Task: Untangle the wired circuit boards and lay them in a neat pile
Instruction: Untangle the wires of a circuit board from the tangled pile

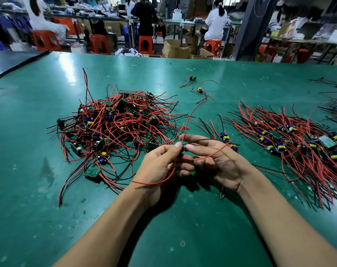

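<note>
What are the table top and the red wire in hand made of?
Table top: green rubber-like or vinyl mat, semi-gloss; lamp glare, scuffs. Red wire, pinched by left hand and right hand: smooth flexible plastic-looking insulation; it loops freely. Core unseen.

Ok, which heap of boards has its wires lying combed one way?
The right heap; its wires lie roughly parallel, while the left heap is a tangle.

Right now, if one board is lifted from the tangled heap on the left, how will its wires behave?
Probably floppy: the red wire between the left hand and right hand sags in loose loops. Likely to snag: leads in the tangled heap cross every way, so neighbours may drag along.
</note>
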Demonstrator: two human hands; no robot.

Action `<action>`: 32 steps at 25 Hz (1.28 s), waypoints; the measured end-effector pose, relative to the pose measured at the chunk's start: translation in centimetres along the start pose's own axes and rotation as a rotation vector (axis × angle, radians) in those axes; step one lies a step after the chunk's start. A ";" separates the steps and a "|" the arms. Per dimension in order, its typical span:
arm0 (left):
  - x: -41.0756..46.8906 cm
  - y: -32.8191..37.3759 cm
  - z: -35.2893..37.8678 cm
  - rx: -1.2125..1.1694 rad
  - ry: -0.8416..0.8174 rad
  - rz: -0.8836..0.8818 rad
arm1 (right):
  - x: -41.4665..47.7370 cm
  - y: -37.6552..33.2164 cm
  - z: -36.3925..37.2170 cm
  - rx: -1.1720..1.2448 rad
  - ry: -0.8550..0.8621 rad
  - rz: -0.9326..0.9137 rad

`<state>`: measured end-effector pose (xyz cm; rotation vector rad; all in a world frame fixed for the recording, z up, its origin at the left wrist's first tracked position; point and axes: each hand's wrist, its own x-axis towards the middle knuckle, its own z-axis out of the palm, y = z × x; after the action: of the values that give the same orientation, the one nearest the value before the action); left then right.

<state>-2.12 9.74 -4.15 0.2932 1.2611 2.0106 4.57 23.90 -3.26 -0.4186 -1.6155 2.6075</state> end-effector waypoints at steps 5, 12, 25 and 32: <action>-0.2 0.0 -0.2 0.058 -0.112 -0.041 | 0.3 0.2 0.2 -0.100 0.125 -0.068; -0.3 -0.5 -0.3 0.178 -0.137 -0.016 | 0.5 0.6 0.3 -0.089 0.094 -0.089; -0.4 -0.8 0.8 0.191 0.084 0.052 | 0.6 0.7 0.6 -0.411 0.199 -0.207; -0.3 -0.8 0.8 0.095 0.123 -0.004 | 1.3 0.5 -0.2 -0.556 0.454 -0.268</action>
<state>-1.10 10.30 -4.32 0.2146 1.4348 1.9943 3.40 24.04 -4.03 -0.6953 -2.0151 1.6866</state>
